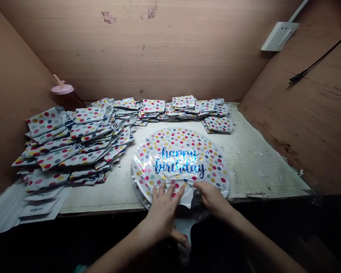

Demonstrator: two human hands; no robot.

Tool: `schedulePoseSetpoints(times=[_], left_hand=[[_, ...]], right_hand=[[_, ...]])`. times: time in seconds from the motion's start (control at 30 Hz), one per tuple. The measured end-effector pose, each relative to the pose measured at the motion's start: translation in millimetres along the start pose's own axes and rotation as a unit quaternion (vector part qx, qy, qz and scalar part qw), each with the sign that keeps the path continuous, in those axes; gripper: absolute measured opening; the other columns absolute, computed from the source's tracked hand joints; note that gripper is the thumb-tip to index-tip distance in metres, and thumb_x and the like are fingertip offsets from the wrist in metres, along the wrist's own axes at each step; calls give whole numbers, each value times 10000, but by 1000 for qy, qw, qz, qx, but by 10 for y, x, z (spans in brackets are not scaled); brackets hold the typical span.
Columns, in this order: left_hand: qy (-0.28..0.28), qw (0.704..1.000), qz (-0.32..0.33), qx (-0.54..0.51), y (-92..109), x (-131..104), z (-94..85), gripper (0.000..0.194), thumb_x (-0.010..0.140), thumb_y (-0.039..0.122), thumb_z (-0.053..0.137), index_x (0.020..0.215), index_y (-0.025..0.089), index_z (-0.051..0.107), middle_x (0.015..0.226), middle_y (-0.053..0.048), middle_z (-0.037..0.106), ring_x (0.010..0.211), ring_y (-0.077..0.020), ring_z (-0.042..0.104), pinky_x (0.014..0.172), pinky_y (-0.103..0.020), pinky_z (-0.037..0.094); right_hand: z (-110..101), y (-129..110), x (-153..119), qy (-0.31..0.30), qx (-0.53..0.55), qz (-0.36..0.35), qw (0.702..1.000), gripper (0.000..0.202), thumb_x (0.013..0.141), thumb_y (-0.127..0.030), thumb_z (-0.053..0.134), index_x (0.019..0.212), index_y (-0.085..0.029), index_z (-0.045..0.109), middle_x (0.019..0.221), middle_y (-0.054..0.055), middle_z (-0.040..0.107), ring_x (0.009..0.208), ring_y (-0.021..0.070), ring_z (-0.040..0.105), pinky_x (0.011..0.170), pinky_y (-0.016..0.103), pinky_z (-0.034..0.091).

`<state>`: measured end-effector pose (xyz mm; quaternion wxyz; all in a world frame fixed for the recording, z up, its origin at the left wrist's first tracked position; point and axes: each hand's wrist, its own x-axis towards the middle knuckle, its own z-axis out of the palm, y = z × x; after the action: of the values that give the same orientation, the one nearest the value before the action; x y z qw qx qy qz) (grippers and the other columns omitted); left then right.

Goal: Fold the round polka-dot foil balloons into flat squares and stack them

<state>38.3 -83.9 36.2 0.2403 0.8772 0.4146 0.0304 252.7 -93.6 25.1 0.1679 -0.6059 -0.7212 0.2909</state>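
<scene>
A flat round foil balloon [179,151] with coloured dots and blue "happy birthday" lettering lies at the table's front edge, its tail hanging over the edge. More round sheets show beneath its rim. My left hand [165,208] rests on its lower left part with fingers spread and the thumb beside the tail. At the lower right, my right hand [213,197] is closed with fingertips pinching the balloon's edge near the neck.
Folded dotted balloons are heaped on the left [88,144] and stacked along the back [182,108]. White barcode cards [42,206] lie front left. A lidded cup [64,91] stands back left. Wooden panels [159,49] enclose the table, with a socket [280,36] and black cable [315,64] at right.
</scene>
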Motion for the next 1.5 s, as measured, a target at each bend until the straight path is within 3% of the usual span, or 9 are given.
schedulePoseSetpoints(times=[0.2, 0.4, 0.63, 0.8, 0.97, 1.07, 1.17, 1.3, 1.5], left_hand=[[9, 987, -135, -89, -851, -9, -528, 260, 795, 402, 597, 965, 223, 676, 1004, -63, 656, 975, -245, 576, 872, -319, 436], [101, 977, -125, -139, -1305, 181, -601, 308, 924, 423, 375, 884, 202, 587, 833, -23, 656, 772, -181, 603, 690, -252, 452], [177, 946, -270, 37, -1055, 773, -594, 320, 952, 286, 337, 1153, 170, 558, 1102, -151, 637, 1043, -297, 584, 853, -412, 454], [161, 977, -29, 137, -469, 819, -140, 512, 944, 444, 374, 1426, 273, 372, 1511, -78, 322, 1404, -320, 222, 1135, -527, 172], [59, 993, -11, 100, -358, 880, 125, 827, 810, 733, 384, 1495, 326, 166, 1581, -69, 85, 1406, -456, 4, 1079, -680, 59], [40, 995, 1, 92, -475, 976, 76, 849, 789, 768, 361, 1490, 369, 98, 1584, -42, -8, 1393, -473, -66, 1057, -706, 19], [32, 995, -18, 92, -486, 1061, 32, 902, 751, 818, 337, 1491, 344, 136, 1581, -61, -11, 1377, -492, -106, 1041, -720, -26], [44, 994, -5, 105, -380, 1055, 101, 892, 802, 779, 285, 1504, 272, 69, 1581, -52, -4, 1393, -447, -125, 1066, -692, -44], [35, 994, 34, 93, -383, 971, 219, 887, 782, 785, 333, 1491, 341, 39, 1574, -11, -76, 1382, -453, -157, 1042, -716, -72]], right_hand=[[-437, -85, 552, -35, -58, 30, 997, 282, 933, -363, 391, 931, -190, 614, 856, 69, 667, 757, 193, 597, 648, 264, 414], [-697, 410, 376, -85, 25, 48, 995, 256, 821, -402, 537, 882, -188, 662, 874, 30, 689, 779, 197, 618, 672, 258, 454], [-587, 694, 987, 110, -140, 242, 954, 343, 935, -397, 368, 956, -182, 635, 931, 113, 683, 887, 243, 631, 726, 306, 451], [-571, 556, 1277, 135, -192, 276, 932, 310, 928, -376, 422, 1025, -166, 628, 941, 154, 676, 907, 280, 639, 753, 368, 461], [-619, 411, 839, 256, -220, 268, 902, 413, 935, -436, 403, 1191, -140, 534, 1210, 218, 575, 1139, 342, 539, 882, 452, 443], [-527, 468, 460, 189, -18, 373, 908, 525, 895, -606, 369, 919, -142, 613, 891, 198, 681, 791, 306, 680, 646, 406, 536], [-414, 582, 305, 123, 296, 404, 857, 448, 856, -575, 508, 821, -137, 591, 674, 126, 684, 541, 213, 669, 485, 298, 538], [-363, 689, 412, 210, 521, 346, 752, 225, 824, -304, 661, 889, -116, 557, 756, 111, 705, 628, 185, 706, 545, 229, 579], [-465, 768, 569, 363, 507, 300, 722, 134, 888, -170, 547, 963, -213, 444, 678, -35, 612, 585, 125, 687, 600, 244, 606]])
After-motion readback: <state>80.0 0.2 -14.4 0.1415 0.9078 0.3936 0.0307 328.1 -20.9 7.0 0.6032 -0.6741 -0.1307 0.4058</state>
